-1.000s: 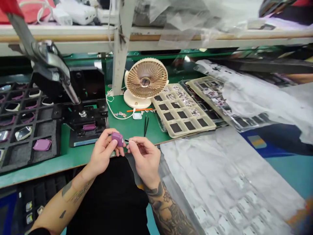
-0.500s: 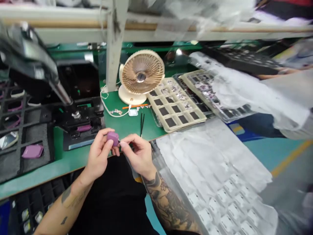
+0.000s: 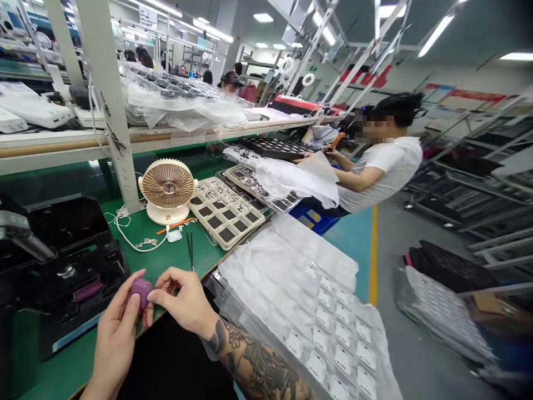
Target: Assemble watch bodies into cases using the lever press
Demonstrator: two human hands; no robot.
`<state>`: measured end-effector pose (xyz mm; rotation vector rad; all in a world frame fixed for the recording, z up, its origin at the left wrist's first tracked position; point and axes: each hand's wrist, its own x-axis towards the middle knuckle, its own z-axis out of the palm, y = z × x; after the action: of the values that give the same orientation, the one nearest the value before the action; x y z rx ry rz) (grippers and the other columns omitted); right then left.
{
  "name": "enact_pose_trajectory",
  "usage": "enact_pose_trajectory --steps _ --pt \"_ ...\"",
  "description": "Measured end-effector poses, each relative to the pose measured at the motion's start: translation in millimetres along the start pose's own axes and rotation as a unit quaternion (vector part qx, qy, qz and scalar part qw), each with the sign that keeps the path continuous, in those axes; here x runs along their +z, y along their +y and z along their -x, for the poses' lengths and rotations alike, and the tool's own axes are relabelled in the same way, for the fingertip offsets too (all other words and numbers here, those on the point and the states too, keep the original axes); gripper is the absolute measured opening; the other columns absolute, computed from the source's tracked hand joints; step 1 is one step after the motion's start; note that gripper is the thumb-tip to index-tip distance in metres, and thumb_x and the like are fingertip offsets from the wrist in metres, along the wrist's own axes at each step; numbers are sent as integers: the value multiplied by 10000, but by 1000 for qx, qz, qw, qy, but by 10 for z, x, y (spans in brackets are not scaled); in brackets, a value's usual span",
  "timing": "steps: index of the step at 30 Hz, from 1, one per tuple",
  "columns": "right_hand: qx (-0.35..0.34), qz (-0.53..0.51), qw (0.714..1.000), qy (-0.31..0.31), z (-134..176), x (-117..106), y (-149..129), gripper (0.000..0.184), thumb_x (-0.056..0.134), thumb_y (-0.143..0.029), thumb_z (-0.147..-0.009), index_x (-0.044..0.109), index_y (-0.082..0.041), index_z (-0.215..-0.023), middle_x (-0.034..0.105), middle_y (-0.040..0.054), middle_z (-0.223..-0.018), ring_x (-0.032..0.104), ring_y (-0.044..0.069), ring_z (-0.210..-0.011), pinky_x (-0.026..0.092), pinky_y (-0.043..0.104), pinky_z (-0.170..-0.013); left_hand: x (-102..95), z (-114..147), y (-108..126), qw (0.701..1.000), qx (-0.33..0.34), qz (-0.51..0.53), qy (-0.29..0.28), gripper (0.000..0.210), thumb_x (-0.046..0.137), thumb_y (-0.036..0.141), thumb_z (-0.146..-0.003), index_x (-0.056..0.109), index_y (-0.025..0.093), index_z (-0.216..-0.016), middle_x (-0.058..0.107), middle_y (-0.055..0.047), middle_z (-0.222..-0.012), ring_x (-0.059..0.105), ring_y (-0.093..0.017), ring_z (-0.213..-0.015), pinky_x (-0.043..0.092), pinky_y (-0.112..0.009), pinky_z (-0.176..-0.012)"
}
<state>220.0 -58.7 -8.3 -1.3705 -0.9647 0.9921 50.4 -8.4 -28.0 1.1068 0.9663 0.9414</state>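
Purple case (image 3: 140,290) pinched in the left hand (image 3: 117,328); right hand (image 3: 183,297) fingertips pressed against it, above the green bench (image 3: 175,258).

No text, label, brand or number can be read. Hanging signs (image 3: 149,16) near the ceiling lights and red banners (image 3: 470,95) on the far wall are seen, but their lettering is too small and blurred to be made out. White labels (image 3: 337,333) under the clear plastic sheet (image 3: 291,266) are seen as blank patches only; nothing on them can be deciphered.
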Motion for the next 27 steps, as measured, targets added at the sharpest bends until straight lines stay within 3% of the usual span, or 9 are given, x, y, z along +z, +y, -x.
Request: enact_pose_trajectory --steps 3,5,9,12,16,19,21,25,27 --pt "-59 42 997 -2 16 2 -73 330 903 -498 -896 772 -196 -867 695 -22 -737 572 115 -671 459 256 -665 59 31 178 995 -37 85 -25 830 908 615 -908 630 286 -1619 691 -9 -908 583 -127 -669 523 -221 -612" --pt "-101 80 991 19 15 -10 -66 243 806 -419 -965 776 -200 -865 703 -12 -762 594 121 -699 471 258 -692 30 72 269 997 -24 69 -27 815 927 567 -908 631 255 -1601 596 37 -761 504 -113 -616 447 -207 -584" --pt "-126 142 981 40 -22 -22 30 224 730 -363 -998 760 -203 -844 681 -14 -740 581 123 -686 458 258 -673 -136 198 295 999 -17 41 -4 677 865 626 -936 727 190 -1436 608 23 -707 538 -147 -621 465 -249 -602" --pt "-165 170 971 18 -73 -37 -102 228 724 -350 -1021 743 -209 -843 689 -10 -742 602 130 -679 476 263 -668 -269 280 241 999 -29 14 9 666 819 665 -954 726 197 -1419 647 14 -726 578 -167 -619 479 -272 -590" --pt "-356 189 915 34 -290 2 -780 153 690 -276 -1076 755 -215 -952 762 11 -883 685 142 -796 569 289 -801 -424 350 245 999 -1 -38 -18 673 782 609 -1016 646 164 -1502 650 21 -720 610 -165 -606 470 -270 -585" --pt "-487 161 858 41 -714 152 -1341 180 694 -308 -1104 780 -172 -1186 784 59 -1120 750 163 -1061 618 335 -976 -588 356 260 996 20 -75 -44 641 702 598 -1070 605 149 -1517 653 19 -740 623 -167 -614 481 -281 -601" --pt "-508 134 851 17 -976 332 -1661 353 649 -436 -1122 785 -132 -1238 787 48 -1265 753 132 -1195 586 316 -1034 -691 384 277 987 41 -149 -36 581 653 559 -1110 569 191 -1552 703 -8 -858 682 -186 -731 539 -307 -711" --pt "-447 122 883 -72 -1181 752 -2195 656 355 -590 -1001 726 -54 -927 769 -43 -1338 735 141 -1226 502 351 -945 -791 448 376 932 86 -353 18 470 628 506 -1136 519 226 -1498 749 -44 -1028 729 -232 -843 563 -363 -804" --pt "-458 110 876 -103 -1169 910 -2330 644 336 -562 -997 723 -51 -1063 769 -43 -1302 718 143 -1273 493 341 -926 -823 422 430 889 144 -433 36 378 629 475 -1139 559 223 -1412 761 -83 -1132 762 -274 -956 582 -397 -856"
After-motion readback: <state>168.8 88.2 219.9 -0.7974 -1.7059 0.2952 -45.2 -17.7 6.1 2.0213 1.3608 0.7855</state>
